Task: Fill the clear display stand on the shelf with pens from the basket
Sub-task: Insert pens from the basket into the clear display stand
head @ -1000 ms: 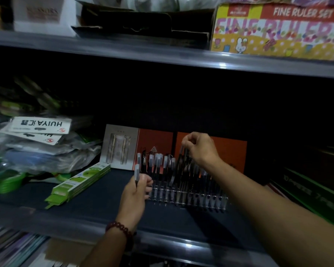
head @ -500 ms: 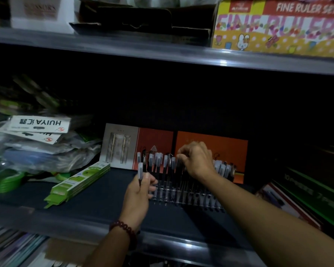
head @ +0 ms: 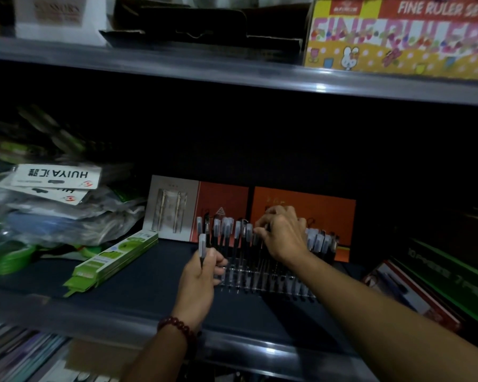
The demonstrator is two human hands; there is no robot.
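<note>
Nearest to me, a string of dark red beads (head: 177, 326) circles my left wrist, above the front edge of the shelf (head: 260, 351). My left hand (head: 198, 277) is just beyond it, over the dark shelf floor, fingers curled round a single pen (head: 202, 246) that I grasp upright, its pale cap sticking up above my knuckles. This hand sits at the near left corner of the clear display stand (head: 262, 283).

The stand rests on the shelf floor between my two arms, and its rows already hold many pens (head: 225, 232) standing with black barrels and frosted caps. My right forearm crosses in from the near right and passes over the stand's right part. My right hand (head: 283, 235) is down among the cap tops at the far middle of the stand, fingers bent and touching them; whether it pinches one pen I cannot tell.

Left of the stand a flat green box (head: 113, 260) lies at an angle, and past it is a heap of plastic bags (head: 66, 219) with a white HUIYA label (head: 55, 176). On the right lie dark boxes with green print (head: 453, 274). Behind the stand lean a grey card (head: 171, 208) and orange cards (head: 315, 201). Farthest, on the upper shelf (head: 177, 68), sits a yellow ruler set box (head: 398, 40).
</note>
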